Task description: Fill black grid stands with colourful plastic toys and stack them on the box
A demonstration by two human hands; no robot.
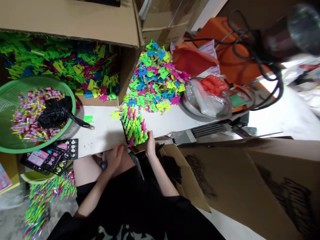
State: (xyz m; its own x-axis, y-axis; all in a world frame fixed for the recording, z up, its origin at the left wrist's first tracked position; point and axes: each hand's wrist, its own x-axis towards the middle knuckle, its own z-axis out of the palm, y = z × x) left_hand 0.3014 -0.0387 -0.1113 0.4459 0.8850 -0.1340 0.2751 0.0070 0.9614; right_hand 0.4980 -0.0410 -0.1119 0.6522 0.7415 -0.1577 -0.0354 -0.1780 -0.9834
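A black-edged rack (123,128) packed with upright pink, green and yellow plastic pieces (136,128) sits tilted at the table's front edge. My right hand (150,145) holds its right side, the underside fingers hidden. Just off the rack's near left corner, my left hand (116,157) has its fingers stretched out and nothing visible in them. Behind the rack lies a heap of bright small plastic pieces (152,80) in green, blue, pink and yellow. A single green piece (88,118) rests alone on the table to the left.
A cardboard box (75,20) of flat coloured pieces stands at back left. Before it is a green basket (70,90) with small wrapped items and a black pouch (56,113). Black perforated trays (72,148) lie below. A bowl (207,115) and cables (280,88) are right.
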